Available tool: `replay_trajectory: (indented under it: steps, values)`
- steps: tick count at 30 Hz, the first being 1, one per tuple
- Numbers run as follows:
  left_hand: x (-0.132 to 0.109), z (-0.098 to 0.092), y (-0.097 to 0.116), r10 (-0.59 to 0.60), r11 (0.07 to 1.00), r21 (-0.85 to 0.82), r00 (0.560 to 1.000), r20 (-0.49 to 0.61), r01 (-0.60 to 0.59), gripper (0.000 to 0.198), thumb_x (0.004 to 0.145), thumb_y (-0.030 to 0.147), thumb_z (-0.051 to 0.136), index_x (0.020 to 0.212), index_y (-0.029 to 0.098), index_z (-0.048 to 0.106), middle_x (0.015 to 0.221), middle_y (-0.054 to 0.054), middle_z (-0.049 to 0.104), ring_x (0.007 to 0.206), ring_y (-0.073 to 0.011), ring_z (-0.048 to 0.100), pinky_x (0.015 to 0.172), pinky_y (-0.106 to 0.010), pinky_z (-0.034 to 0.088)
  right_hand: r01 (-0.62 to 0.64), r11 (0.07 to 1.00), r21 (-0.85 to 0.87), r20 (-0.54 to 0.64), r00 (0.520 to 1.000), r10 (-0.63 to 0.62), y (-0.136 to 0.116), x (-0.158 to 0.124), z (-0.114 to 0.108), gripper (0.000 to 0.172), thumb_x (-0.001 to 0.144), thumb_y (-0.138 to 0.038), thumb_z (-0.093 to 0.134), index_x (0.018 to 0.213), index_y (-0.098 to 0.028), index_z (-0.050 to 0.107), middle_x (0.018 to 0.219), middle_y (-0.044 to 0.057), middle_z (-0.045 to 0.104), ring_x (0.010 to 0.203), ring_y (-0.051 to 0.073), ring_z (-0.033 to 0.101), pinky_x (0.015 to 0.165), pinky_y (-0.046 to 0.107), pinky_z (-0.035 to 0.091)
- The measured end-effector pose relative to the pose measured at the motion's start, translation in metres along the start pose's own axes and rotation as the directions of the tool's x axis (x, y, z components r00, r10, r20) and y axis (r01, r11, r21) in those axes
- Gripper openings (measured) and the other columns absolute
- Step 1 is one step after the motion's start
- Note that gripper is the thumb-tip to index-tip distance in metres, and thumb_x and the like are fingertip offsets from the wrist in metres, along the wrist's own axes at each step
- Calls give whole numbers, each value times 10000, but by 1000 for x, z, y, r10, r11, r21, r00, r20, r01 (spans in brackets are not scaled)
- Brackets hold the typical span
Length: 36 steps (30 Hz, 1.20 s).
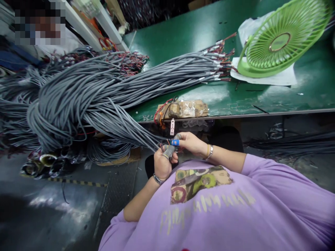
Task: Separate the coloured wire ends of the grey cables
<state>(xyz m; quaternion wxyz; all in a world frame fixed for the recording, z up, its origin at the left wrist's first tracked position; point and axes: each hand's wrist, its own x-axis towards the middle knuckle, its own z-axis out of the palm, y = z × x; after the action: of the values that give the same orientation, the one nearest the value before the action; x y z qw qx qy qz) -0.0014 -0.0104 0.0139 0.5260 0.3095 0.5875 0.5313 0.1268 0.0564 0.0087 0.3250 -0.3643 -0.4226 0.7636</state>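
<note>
Far left: a heavy pile of gray cables [57, 101], bent over on itself. An upper bundle [167, 75] runs right along the green bench [225, 99] to bare coloured ends; a lower bundle [128, 125] slants past the front edge toward the person. Left hand [162, 165]: grip closed on the ends of the lower bundle, metal band [157, 179] at the wrist. Coloured wires [169, 141] poke out between the hands. Wooden block [197, 108] at the bench edge above, pink tag [172, 127] just below it. Right hand [193, 143] beside the left, blue wrap [175, 142] at the thumb; grip closed, probably on the coloured wires, contact too small to be sure. Far right: green fan [281, 42] on white paper [277, 77].
</note>
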Motion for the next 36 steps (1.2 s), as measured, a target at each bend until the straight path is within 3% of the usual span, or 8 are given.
replay_trajectory:
  steps: [10,15,18,21,24,26,30,36]
  values:
    - [-3,-6,9,-31,997,-65,999,25,33,278,703,384,719,639,157,572,447,27,564,331,-57,441,342,-161,323,-117,965,237,-19,992,125,0,8,-20,407,707,-523,738,723,-145,590,610,-19,548,496,61,434,493,199,430]
    - [0,-9,18,-55,997,-55,990,127,62,270,704,385,711,647,155,582,420,25,553,314,-62,421,328,-167,306,-274,928,251,160,958,239,-15,24,-28,406,839,-546,608,861,-141,628,718,25,615,512,76,475,445,183,413]
    - [7,-6,23,-73,995,-55,977,199,86,276,690,382,715,628,154,572,393,29,531,297,-65,409,320,-171,285,-233,948,218,264,949,173,-19,31,-22,408,822,-547,632,873,-143,623,733,25,618,515,73,457,446,181,387]
    - [16,-4,25,-68,992,-83,967,247,91,295,664,386,728,599,158,551,376,31,515,285,-70,407,319,-177,282,41,989,139,75,996,-52,-14,36,-14,465,719,-588,714,736,-139,595,599,-18,540,471,51,357,428,176,283]
    - [23,-3,24,-58,990,-111,961,270,91,303,645,400,731,596,156,560,364,29,505,275,-70,394,315,-181,269,263,965,7,-145,955,-259,-4,40,-9,539,694,-677,668,663,-148,572,543,-28,504,466,54,337,442,199,238]
    - [26,-2,23,-56,988,-121,960,274,92,294,639,400,729,604,154,571,355,30,496,270,-68,382,311,-181,253,272,961,44,-143,954,-264,1,44,-6,571,713,-721,607,681,-151,583,575,-16,527,487,64,374,466,207,272]
    - [26,0,20,-54,988,-128,961,270,91,292,645,389,727,592,162,552,354,32,493,275,-69,382,311,-181,264,121,943,309,-24,992,-120,0,50,0,585,696,-723,629,731,-140,615,603,-12,537,515,74,411,494,216,341]
    - [27,0,15,-65,988,-117,961,269,100,271,677,375,714,613,153,572,369,27,514,281,-65,392,311,-171,260,109,884,455,-109,992,-66,-7,49,8,532,687,-639,710,714,-113,638,564,-16,535,499,61,400,470,208,302]
